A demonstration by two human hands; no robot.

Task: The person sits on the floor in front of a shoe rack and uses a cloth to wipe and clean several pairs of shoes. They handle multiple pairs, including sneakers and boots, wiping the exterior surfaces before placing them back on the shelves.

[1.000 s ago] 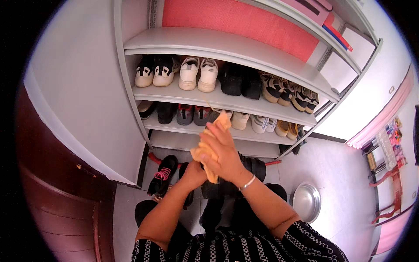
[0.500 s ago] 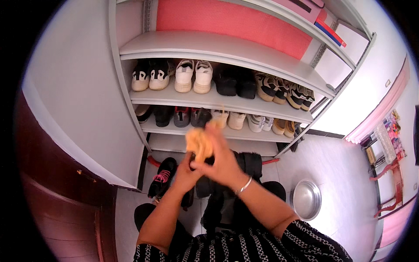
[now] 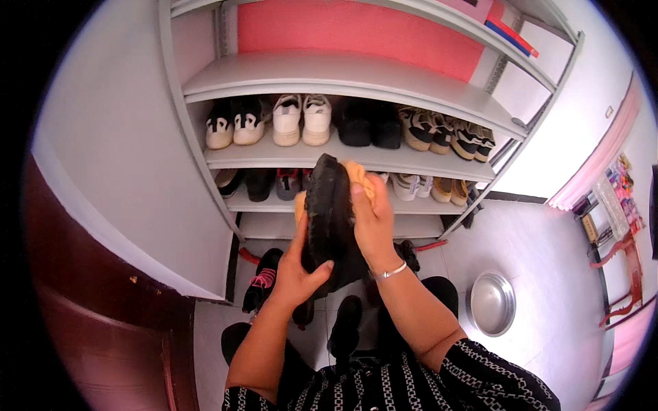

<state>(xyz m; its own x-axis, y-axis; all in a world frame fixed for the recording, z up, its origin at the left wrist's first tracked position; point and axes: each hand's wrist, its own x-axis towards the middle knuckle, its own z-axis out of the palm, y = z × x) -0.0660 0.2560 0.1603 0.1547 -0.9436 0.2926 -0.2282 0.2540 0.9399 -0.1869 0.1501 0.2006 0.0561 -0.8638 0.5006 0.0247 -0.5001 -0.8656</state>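
Observation:
A black boot [image 3: 327,219] is held up in front of the shoe rack, toe end upward, with its dark sole edge turned to the left. My left hand [image 3: 296,274] grips its lower left side, thumb laid across it. Against the upper right side, my right hand [image 3: 373,222] presses a bunched orange-yellow cloth [image 3: 356,174], fingers closed on it. Another bit of the same colour shows left of the boot, by my left fingertips. The boot hides part of the cloth and some of my fingers.
Shoes in pairs fill two levels of the grey metal rack [image 3: 274,73]. A black shoe with pink laces [image 3: 262,279] stands on the floor at left, another dark shoe [image 3: 346,322] below the boot. At right is a metal basin [image 3: 492,304]; a dark red door [image 3: 103,329] is at left.
The black boot has come up into my hands. Before, both hands were together around the cloth; now the left grips the boot and the right holds the cloth to its side.

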